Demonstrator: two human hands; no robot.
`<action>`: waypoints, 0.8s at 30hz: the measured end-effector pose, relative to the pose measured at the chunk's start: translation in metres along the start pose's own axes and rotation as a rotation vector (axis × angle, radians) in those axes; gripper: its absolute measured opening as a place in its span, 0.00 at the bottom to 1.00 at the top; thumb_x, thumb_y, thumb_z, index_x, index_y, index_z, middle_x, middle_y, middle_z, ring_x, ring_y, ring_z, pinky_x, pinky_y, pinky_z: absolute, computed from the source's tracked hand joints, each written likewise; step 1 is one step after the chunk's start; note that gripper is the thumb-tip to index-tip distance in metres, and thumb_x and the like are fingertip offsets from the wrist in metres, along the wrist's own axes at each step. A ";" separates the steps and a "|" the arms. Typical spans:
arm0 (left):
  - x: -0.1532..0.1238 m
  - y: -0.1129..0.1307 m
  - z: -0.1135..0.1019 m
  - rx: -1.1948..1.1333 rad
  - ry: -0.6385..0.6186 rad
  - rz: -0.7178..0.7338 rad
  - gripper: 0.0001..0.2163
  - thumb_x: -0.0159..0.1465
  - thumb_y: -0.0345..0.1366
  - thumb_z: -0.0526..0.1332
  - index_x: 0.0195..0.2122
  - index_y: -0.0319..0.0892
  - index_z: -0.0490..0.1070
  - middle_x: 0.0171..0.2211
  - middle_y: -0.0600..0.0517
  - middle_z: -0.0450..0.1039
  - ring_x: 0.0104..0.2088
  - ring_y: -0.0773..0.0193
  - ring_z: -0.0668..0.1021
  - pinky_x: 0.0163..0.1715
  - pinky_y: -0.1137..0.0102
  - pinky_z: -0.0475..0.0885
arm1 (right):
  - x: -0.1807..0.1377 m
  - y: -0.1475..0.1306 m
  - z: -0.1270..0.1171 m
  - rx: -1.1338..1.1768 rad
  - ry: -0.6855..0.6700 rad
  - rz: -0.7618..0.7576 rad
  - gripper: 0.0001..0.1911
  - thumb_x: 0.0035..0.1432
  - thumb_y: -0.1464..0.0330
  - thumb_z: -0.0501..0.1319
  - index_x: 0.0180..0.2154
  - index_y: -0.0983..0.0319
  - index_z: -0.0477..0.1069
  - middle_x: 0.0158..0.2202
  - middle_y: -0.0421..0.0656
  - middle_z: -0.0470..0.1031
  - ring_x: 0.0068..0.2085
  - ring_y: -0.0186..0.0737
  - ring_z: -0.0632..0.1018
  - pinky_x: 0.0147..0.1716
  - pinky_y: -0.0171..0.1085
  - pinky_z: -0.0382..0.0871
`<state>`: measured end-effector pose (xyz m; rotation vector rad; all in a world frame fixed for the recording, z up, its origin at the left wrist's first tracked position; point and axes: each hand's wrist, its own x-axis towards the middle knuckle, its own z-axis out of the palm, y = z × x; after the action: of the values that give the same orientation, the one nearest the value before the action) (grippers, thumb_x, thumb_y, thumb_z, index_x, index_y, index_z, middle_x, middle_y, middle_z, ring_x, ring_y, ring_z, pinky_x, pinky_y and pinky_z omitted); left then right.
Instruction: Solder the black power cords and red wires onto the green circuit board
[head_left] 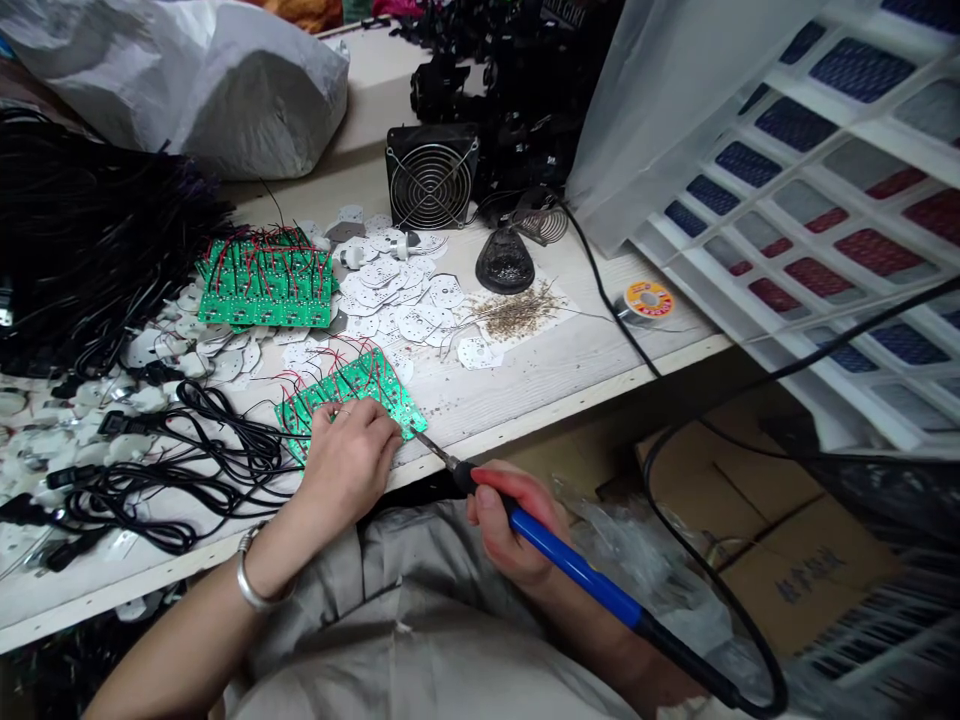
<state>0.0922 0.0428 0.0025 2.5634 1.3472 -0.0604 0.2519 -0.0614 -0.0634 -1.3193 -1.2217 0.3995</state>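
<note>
My right hand (517, 520) is wrapped round the blue and black handle of a soldering iron (574, 560). The iron's tip touches or nearly touches the right edge of a green circuit board panel (397, 395) near the table's front edge. Over that panel rests my left hand (349, 450), fingers bent and pinched together close to the iron's tip. Whatever lies between those fingertips is hidden. Thin red and black wires rise from the panel's far side. Behind it lies a stack of similar green panels (266, 285) with many red and black wires.
White round plates (401, 290) cover the middle, beside a soldering iron stand (506, 262), a fan (431, 178) and a solder spool (646, 300). Black power cords (217, 450) lie left. A white plastic rack (787, 200) stands right; the iron's cable (652, 480) loops below it.
</note>
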 end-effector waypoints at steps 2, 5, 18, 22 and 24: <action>0.004 0.004 -0.004 0.075 -0.053 0.003 0.13 0.67 0.34 0.50 0.34 0.40 0.74 0.38 0.46 0.75 0.43 0.53 0.74 0.47 0.52 0.60 | 0.003 -0.004 -0.001 0.008 -0.005 -0.026 0.08 0.57 0.72 0.59 0.39 0.57 0.72 0.27 0.38 0.77 0.20 0.32 0.76 0.18 0.31 0.71; 0.009 0.008 -0.009 0.168 -0.102 0.015 0.14 0.67 0.33 0.50 0.33 0.39 0.75 0.37 0.45 0.76 0.43 0.51 0.76 0.48 0.49 0.59 | 0.007 -0.006 -0.001 -0.010 -0.012 -0.047 0.07 0.57 0.73 0.58 0.37 0.59 0.72 0.26 0.38 0.77 0.21 0.32 0.76 0.20 0.31 0.72; 0.016 0.005 -0.011 0.312 -0.101 0.174 0.09 0.62 0.28 0.55 0.29 0.37 0.74 0.31 0.44 0.76 0.34 0.52 0.77 0.40 0.57 0.62 | 0.015 -0.008 -0.002 -0.029 -0.012 -0.100 0.07 0.57 0.74 0.57 0.37 0.59 0.70 0.26 0.37 0.76 0.23 0.33 0.77 0.24 0.33 0.75; 0.016 0.004 -0.011 0.295 -0.094 0.189 0.10 0.63 0.29 0.54 0.29 0.37 0.74 0.30 0.44 0.76 0.34 0.53 0.77 0.40 0.58 0.61 | 0.016 -0.007 -0.001 -0.033 -0.012 -0.153 0.05 0.58 0.72 0.58 0.36 0.59 0.70 0.25 0.37 0.76 0.24 0.33 0.77 0.28 0.32 0.76; 0.016 0.005 -0.012 0.289 -0.111 0.183 0.11 0.63 0.29 0.53 0.29 0.37 0.74 0.30 0.44 0.76 0.34 0.53 0.77 0.41 0.58 0.61 | 0.017 -0.005 -0.001 -0.052 -0.024 -0.174 0.06 0.58 0.73 0.58 0.37 0.59 0.70 0.25 0.37 0.77 0.25 0.32 0.77 0.29 0.31 0.76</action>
<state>0.1047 0.0561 0.0122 2.8600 1.1298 -0.3849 0.2573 -0.0496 -0.0513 -1.2436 -1.3638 0.2609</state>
